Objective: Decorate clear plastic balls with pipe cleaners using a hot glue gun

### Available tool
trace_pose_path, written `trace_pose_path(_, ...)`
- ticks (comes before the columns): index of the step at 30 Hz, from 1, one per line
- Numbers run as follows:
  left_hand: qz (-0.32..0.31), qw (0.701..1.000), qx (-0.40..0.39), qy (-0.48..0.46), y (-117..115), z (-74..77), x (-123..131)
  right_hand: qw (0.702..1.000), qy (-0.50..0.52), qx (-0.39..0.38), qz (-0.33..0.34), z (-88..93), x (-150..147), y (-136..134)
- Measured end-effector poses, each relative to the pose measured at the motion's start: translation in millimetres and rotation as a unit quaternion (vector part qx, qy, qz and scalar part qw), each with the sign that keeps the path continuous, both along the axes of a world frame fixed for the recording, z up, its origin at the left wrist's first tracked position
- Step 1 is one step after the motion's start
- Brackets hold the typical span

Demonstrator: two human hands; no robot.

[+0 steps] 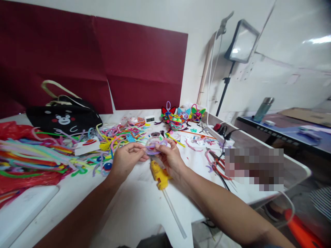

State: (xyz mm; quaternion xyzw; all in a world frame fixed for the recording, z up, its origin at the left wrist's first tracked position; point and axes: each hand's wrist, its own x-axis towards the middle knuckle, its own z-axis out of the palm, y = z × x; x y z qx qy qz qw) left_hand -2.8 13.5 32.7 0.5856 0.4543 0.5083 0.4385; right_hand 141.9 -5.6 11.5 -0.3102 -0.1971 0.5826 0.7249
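Note:
Between my hands, above the white table, is a clear round plastic piece with a purple pipe cleaner running along its edge. My right hand grips it from the right, thumb on the near side. At its left edge the fingertips of my left hand pinch the purple pipe cleaner. Just below them lies a yellow hot glue gun, a long clear glue stick protruding from its rear towards me. My fingers partly hide the round piece.
Loose coloured pipe cleaners spread over the left side, near a black bag. Several finished fuzzy animal heads stand at the back. Red-handled pliers lie on the right, by a power strip with cables.

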Motion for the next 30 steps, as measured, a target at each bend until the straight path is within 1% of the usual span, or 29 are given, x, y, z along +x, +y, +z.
trace_pose_path(6, -0.031, 0.998, -0.05, -0.038, 1.2, -0.2, 0.0, 1.0, 0.011, 0.006, -0.001, -0.5, 1.2, 1.9)
trace_pose_path(15, -0.056, 0.992, -0.089, -0.064, 2.6, 0.2, -3.3, 1.0, 0.003, 0.005, 0.005, -1.7, 1.4, 2.3)
trace_pose_path(24, -0.087, 0.985, -0.117, -0.087, 5.3, -4.4, -6.0, 1.0, 0.021, 0.014, 0.008, -1.8, 1.3, 2.8)
trace_pose_path(30, -0.089, 0.973, -0.175, -0.118, 6.0, -4.5, -4.7, 0.999, 0.023, 0.022, 0.02, -2.5, 3.2, 3.7)
